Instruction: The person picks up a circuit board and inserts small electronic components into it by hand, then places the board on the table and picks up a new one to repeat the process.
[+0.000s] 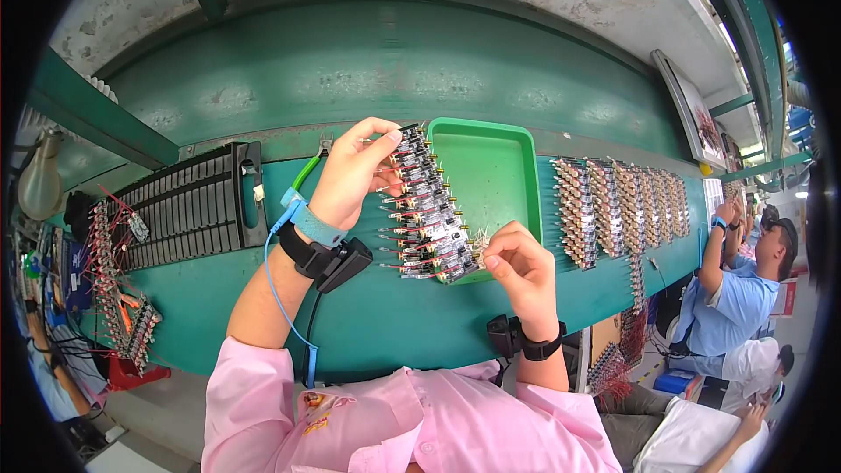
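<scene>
My left hand is closed on the top end of a strip of small circuit boards. Short red wires stick out along the strip's left side, and pale pins along its right. The strip slants across the left edge of a shallow green tray. My right hand pinches thumb and forefinger together beside the strip's lower end. A little bunch of thin pale leads shows next to those fingers; whatever they hold is too small to make out. A blue wrist strap with a cord circles my left wrist.
Several rows of similar board strips stand on the green bench to the right. On the left lie a black slotted rack and a heap of red-wired boards. Green-handled cutters rest behind my left hand. Co-workers sit at the far right.
</scene>
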A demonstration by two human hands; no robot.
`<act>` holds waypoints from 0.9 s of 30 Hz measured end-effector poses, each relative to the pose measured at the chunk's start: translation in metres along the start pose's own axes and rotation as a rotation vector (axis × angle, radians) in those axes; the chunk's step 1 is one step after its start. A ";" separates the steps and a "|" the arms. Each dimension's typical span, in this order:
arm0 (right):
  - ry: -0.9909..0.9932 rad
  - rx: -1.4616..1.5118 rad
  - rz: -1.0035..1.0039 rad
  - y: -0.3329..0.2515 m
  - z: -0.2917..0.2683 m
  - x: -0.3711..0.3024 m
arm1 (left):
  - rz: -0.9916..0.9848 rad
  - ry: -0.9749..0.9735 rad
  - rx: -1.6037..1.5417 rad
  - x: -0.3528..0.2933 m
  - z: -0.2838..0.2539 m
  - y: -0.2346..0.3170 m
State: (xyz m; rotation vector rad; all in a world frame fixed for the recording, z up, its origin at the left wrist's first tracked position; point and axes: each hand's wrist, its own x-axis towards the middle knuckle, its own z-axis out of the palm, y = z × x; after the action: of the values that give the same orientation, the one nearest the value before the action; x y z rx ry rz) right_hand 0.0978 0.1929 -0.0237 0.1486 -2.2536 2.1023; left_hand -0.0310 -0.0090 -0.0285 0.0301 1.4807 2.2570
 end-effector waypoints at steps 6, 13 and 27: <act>-0.007 -0.011 -0.012 0.000 0.001 -0.001 | -0.007 0.004 0.002 -0.001 0.000 0.000; 0.001 -0.018 -0.002 0.000 0.000 -0.002 | -0.010 0.010 0.006 0.000 -0.001 -0.001; -0.021 -0.106 -0.043 -0.001 -0.004 -0.001 | -0.010 0.000 -0.008 0.001 -0.002 -0.001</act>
State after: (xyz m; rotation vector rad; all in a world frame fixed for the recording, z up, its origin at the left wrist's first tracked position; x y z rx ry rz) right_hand 0.0992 0.1966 -0.0229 0.2132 -2.3452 1.9649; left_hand -0.0319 -0.0097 -0.0302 0.0197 1.4681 2.2552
